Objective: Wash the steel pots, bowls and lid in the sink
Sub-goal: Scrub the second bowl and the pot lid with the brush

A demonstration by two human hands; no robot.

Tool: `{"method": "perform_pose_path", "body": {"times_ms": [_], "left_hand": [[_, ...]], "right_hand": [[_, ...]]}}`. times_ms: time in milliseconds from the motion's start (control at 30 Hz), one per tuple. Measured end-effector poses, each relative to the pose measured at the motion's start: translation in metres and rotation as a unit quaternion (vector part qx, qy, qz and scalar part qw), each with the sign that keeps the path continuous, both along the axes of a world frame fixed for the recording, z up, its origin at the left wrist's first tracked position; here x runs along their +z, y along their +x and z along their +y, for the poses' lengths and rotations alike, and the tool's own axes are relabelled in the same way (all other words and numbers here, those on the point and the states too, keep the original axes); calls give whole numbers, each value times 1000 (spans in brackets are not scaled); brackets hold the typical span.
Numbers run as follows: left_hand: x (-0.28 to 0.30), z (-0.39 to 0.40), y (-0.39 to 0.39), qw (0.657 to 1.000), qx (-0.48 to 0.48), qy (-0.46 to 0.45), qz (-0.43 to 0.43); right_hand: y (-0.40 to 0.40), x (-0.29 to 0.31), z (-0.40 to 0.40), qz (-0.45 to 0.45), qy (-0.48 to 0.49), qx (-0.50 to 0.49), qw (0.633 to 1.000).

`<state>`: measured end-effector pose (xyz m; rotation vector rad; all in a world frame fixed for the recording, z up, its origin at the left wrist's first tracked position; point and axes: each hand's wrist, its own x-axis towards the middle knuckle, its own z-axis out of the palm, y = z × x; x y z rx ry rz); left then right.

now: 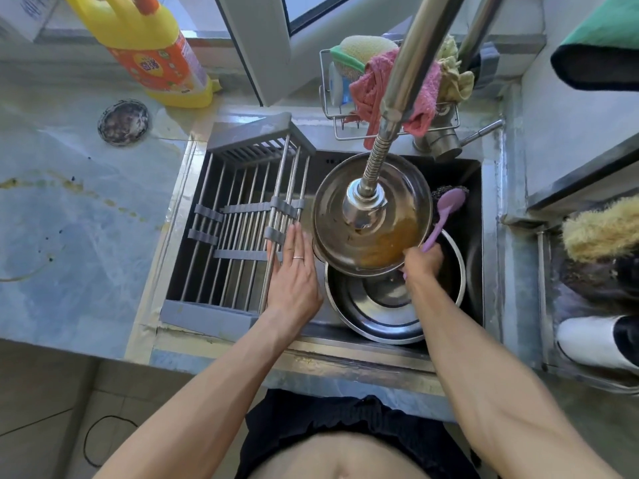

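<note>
A steel pot with brown greasy residue sits tilted in the sink, under the tap's spray head. Below it lies a larger steel bowl with another steel dish inside. My right hand grips the purple handle of a dish brush at the pot's near right rim; the brush's dark head points away. My left hand lies flat with straight fingers against the pot's left side and the drying rack's bars.
A grey drying rack covers the sink's left half. A yellow detergent bottle and a drain strainer stand on the left counter. A wire caddy with sponges and cloths hangs behind the sink.
</note>
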<state>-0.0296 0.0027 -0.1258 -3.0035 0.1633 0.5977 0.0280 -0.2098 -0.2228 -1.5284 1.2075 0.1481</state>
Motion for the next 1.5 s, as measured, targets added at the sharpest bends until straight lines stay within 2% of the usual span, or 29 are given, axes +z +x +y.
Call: {"method": "perform_pose_path", "body": {"times_ms": [200,267,333,367,433,500,600,633,700,767,900,1000,1133,1233,1300,1367,1400,1500], "left_hand": [[2,-4,-2,999,-16,-39,5],[-4,-2,-1,993,10,-115,3],[-10,-3,-2,965,59,-256,-19],[-12,-3,-2,939,97,-328,-24],[-14,-4,-3,868,224,-443,-3],[-10,-9,-5,778,355,-517,20],[-4,-18,-8,663,451,-595,45],[-3,-21,-9,636,470,-610,47],[-1,-25,-9,603,493,-625,49],[3,-28,-6,593,500,-629,49],[12,-30,-3,603,455,-652,70],[18,-28,-3,594,445,-665,81],[29,-25,-3,618,413,-665,69],[37,-22,-4,640,398,-655,51],[42,-20,-6,641,392,-658,40],[49,-16,-10,643,388,-659,31],[52,-14,-12,646,386,-658,28],[60,-10,-19,661,368,-654,16]], "right_hand": [[-17,8,-10,-23,-8,25,999],[-20,15,-14,-29,-8,33,999],[-23,21,-20,-41,-8,47,998],[-24,25,-22,-47,-11,53,997],[-26,32,-24,-44,-25,72,996],[-28,40,-24,-30,-31,92,995],[-31,59,-22,-13,-36,123,992],[-33,66,-21,-11,-35,133,990],[-36,78,-20,-13,-30,155,987],[-42,89,-21,-11,-35,174,984],[-54,106,-29,-41,-25,186,981],[-66,124,-35,-64,-103,220,968],[-78,144,-38,-57,-235,320,916],[-80,157,-32,-58,-250,402,879],[-80,162,-26,-57,-238,459,854],[-81,163,-21,-57,-272,506,816],[-81,164,-19,-56,-305,512,801],[-77,162,-9,-62,-355,494,792]]}}
